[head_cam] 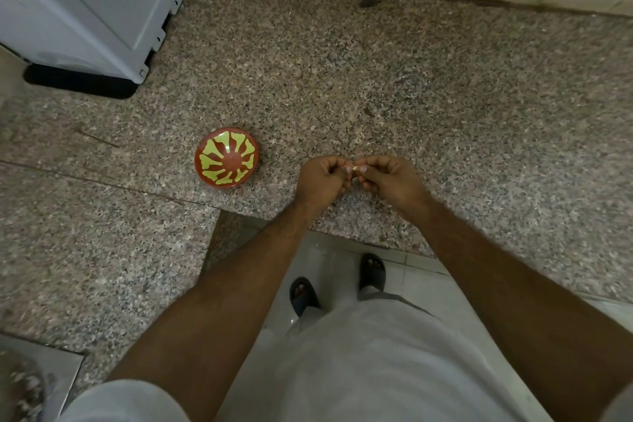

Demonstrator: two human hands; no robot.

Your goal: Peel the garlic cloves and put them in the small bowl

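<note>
Just right of the small bowl (227,157), near the counter (376,79) front edge: left hand (320,178) and right hand (390,180) fingertips curled, pinching what looks like a garlic clove (356,168). Bare granite beyond; white appliance (89,3) far behind the bowl.

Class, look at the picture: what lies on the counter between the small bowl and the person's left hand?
Nothing: in the head view only bare speckled counter separates the bowl from the left hand.

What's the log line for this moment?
step: peeling | hands: both pinch garlic clove | small bowl: empty, left of hands
</note>
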